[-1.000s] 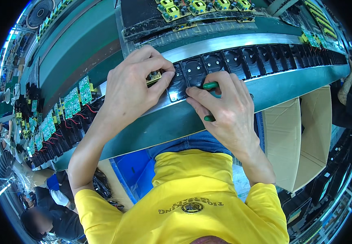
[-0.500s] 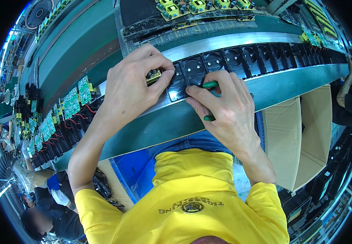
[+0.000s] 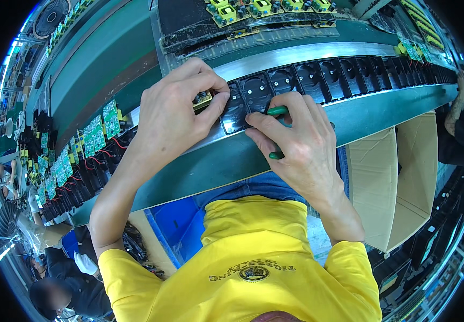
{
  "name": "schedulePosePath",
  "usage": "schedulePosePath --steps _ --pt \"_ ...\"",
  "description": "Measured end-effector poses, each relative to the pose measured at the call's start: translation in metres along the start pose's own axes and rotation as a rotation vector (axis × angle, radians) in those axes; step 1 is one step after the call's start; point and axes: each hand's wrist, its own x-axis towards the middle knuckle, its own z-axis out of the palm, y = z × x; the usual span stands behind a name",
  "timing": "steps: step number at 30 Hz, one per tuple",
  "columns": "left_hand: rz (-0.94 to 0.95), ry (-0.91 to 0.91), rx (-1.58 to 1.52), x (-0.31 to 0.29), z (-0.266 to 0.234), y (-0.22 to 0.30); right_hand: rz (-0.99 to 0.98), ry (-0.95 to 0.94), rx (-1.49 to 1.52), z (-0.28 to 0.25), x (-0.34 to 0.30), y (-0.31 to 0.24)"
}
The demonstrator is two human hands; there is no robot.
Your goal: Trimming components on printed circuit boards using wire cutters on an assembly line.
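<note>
The left hand is pinching a board between thumb and fingers, just left of a black case. The right hand is curling around a green-handled tool, its thumb and index tips nearly meeting at that case's right edge; more cases are stretching rightward beyond this grip.

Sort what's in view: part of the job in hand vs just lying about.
In the job:
- left hand, at a small circuit board
- right hand, holding a green-handled tool
- row of black cases

Apparently just about:
- cardboard box
- blue container
- fan, upper left
</note>
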Motion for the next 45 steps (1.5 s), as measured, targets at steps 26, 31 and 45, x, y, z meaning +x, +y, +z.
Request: schedulePosePath --steps 26,31,45 --pt "0.031 -0.015 0.249 0.000 0.003 0.021 0.198 0.225 1.453 -0.003 0.087 -0.011" --pt "-0.015 -0.037 0.219 0.005 0.003 0.013 0.295 0.272 1.557 0.029 0.104 -0.010" --pt "-0.044 -0.023 0.172 -0.004 0.012 0.006 0.295 0.161 1.595 0.057 0.100 -0.004"
